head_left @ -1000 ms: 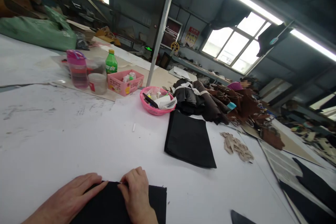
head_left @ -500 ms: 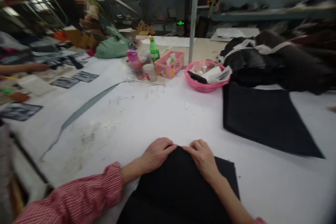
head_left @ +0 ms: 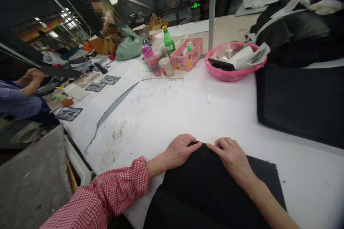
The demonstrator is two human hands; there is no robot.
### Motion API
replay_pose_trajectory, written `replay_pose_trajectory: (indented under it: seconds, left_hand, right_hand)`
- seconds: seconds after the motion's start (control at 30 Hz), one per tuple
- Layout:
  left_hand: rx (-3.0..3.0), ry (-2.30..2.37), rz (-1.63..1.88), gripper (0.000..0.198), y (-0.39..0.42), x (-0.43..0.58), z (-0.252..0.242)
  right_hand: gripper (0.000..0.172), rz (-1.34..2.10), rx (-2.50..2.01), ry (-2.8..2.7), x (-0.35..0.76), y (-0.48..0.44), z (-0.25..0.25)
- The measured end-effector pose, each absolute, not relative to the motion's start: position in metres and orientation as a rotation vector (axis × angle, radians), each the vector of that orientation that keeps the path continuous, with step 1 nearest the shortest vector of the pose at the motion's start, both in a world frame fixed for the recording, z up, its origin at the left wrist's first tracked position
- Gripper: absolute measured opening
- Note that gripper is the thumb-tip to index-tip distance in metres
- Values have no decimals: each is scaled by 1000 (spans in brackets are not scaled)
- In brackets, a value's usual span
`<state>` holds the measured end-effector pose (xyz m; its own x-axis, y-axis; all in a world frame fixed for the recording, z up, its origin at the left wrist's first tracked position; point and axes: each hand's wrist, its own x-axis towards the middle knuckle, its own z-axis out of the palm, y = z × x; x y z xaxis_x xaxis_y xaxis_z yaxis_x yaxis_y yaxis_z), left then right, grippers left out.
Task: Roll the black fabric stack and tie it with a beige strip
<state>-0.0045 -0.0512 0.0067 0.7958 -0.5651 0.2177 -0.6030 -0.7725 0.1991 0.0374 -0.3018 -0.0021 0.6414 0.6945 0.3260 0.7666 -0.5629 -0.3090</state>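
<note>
A black sheet of fabric (head_left: 206, 189) lies on the white-covered table right in front of me, its near part running out of the bottom of the view. My left hand (head_left: 180, 152) grips the far edge of the sheet, thumb on top and fingers curled at the border. A short way to the right, my right hand (head_left: 233, 159) pinches the same edge in a like manner. A short stretch of the edge shows between the two thumbs. The fingertips under the edge are partly hidden. Beyond my right wrist, a squarish corner of black material (head_left: 264, 171) sticks out.
A stack of black panels (head_left: 301, 103) lies to the right. Farther back stand a pink basket (head_left: 231, 76) of odds and ends, a pink box (head_left: 185, 61), a green bottle (head_left: 168, 41) and a glass jar (head_left: 166, 67). A white chalk piece (head_left: 209, 98) lies mid-table. Co-workers are at left and back.
The view has swung to the left, so the table things appear farther right, and a co-worker's clasped hands now show at left. My hands keep the same hold on the fabric edge.
</note>
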Motion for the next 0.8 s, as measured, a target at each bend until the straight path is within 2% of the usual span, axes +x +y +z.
replay_pose_trajectory:
  seconds: [0.3,0.5,0.8]
  left_hand:
    - [2796,-985,231,35,-52,-3,10]
    - [2855,-1108,209,27,-63,3,24]
    - [2723,-1014,254,27,-85,6,19]
  right_hand:
    - [31,-274,-2521,-1243,34,-299,4]
    - [28,-295,-2515,-1227,34,-298,6]
    - [21,-282,-2521,-1177,35,-297,6]
